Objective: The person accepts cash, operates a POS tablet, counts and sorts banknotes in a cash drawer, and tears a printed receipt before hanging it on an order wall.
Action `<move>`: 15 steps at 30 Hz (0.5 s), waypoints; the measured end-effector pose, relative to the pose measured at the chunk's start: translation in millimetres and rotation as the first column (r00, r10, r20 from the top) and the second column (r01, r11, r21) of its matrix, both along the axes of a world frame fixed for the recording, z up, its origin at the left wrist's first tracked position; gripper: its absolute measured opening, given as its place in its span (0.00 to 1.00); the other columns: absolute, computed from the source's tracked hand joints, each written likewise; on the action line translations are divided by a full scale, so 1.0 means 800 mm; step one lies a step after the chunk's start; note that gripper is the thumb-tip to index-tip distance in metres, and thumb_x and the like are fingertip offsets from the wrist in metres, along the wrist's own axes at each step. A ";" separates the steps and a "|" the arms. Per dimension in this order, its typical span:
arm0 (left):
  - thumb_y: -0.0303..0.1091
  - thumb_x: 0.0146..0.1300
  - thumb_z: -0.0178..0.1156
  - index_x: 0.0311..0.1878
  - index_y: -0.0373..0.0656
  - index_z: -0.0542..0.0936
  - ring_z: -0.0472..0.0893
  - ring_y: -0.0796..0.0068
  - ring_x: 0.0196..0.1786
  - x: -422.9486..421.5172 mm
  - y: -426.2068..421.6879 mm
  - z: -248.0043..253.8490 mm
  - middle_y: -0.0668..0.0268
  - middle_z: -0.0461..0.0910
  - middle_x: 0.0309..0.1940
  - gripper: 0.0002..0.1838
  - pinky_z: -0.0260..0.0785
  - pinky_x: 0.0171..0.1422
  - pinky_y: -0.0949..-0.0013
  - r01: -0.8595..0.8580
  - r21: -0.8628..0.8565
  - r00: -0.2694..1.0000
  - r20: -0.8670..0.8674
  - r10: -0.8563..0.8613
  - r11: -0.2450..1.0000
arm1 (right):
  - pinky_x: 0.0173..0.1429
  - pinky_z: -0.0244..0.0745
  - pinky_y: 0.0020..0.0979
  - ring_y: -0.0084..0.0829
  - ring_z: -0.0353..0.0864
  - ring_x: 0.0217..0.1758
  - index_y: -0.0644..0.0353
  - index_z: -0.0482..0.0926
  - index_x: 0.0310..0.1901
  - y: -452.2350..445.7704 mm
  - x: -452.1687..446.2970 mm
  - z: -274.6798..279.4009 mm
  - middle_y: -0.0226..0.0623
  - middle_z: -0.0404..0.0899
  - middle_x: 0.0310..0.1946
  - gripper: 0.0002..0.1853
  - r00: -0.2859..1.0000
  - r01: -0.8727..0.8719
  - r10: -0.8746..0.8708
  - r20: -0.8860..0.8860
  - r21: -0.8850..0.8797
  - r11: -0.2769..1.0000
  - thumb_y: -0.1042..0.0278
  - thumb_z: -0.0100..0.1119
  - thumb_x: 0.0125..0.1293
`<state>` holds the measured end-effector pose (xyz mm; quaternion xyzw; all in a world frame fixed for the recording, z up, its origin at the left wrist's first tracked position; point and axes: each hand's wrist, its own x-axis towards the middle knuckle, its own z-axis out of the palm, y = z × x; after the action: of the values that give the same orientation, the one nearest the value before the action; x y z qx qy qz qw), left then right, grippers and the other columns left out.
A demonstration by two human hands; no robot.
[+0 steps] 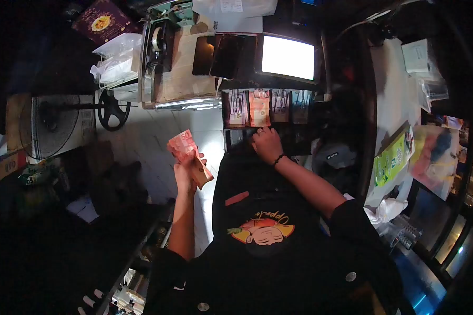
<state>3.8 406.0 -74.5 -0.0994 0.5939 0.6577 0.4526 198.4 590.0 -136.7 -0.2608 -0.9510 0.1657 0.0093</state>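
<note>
Reddish banknotes (182, 145) are gripped in my left hand (186, 170), to the left of the open cash drawer (225, 111). My right hand (267, 144) is at the drawer's front edge, its fingers bent and pressed together just below an orange banknote stack (259, 107). Whatever its fingertips hold, if anything, is too small to make out. Purple-toned notes (237, 109) lie in the compartment left of the orange stack. Clips rest over notes in several compartments, and bluish notes (300, 107) fill the one at the right.
Above the drawer are a bright tablet screen (288, 58) and two dark phones (227, 56). A wooden tray (181, 98) with a tape dispenser (159, 44) stands at upper left. A fan (55, 123) is at far left, a green packet (394, 157) at right.
</note>
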 end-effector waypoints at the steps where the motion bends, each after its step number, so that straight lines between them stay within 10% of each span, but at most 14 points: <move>1: 0.36 0.58 0.60 0.47 0.35 0.73 0.80 0.65 0.28 -0.003 0.001 -0.001 0.55 0.79 0.32 0.18 0.74 0.32 0.65 0.015 -0.022 1.000 0.014 -0.014 1.000 | 0.47 0.66 0.39 0.38 0.73 0.44 0.57 0.76 0.29 -0.002 -0.001 -0.001 0.36 0.75 0.33 0.09 0.998 0.059 -0.058 0.013 -0.024 0.998 0.63 0.64 0.49; 6: 0.33 0.61 0.57 0.46 0.34 0.75 0.80 0.68 0.31 0.013 0.043 -0.018 0.57 0.80 0.31 0.14 0.73 0.37 0.67 0.153 0.054 0.987 0.041 -0.155 0.987 | 0.44 0.69 0.34 0.34 0.76 0.39 0.58 0.79 0.28 -0.001 0.002 0.033 0.35 0.78 0.30 0.07 0.966 0.256 -0.256 0.028 -0.219 0.942 0.65 0.65 0.50; 8: 0.36 0.63 0.57 0.46 0.35 0.75 0.80 0.71 0.33 0.024 0.062 -0.015 0.60 0.80 0.32 0.14 0.72 0.39 0.70 0.231 0.016 0.972 0.038 -0.231 0.973 | 0.37 0.72 0.30 0.30 0.78 0.33 0.60 0.80 0.29 -0.011 -0.004 0.069 0.37 0.79 0.30 0.09 0.816 0.391 -0.578 0.014 -0.750 0.534 0.65 0.67 0.50; 15: 0.49 0.66 0.51 0.43 0.36 0.77 0.78 0.75 0.31 0.051 0.080 -0.014 0.63 0.80 0.32 0.21 0.70 0.35 0.73 0.395 -0.210 0.917 0.158 -0.367 0.895 | 0.36 0.73 0.31 0.31 0.79 0.31 0.61 0.79 0.31 -0.051 -0.048 0.078 0.38 0.79 0.29 0.11 0.816 0.283 -0.577 -0.014 -0.862 0.420 0.64 0.67 0.50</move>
<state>44.6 469.9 -85.8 -0.0721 0.6492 0.4736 0.5908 160.1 548.8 -73.9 -0.4415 -0.6402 0.6240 0.0762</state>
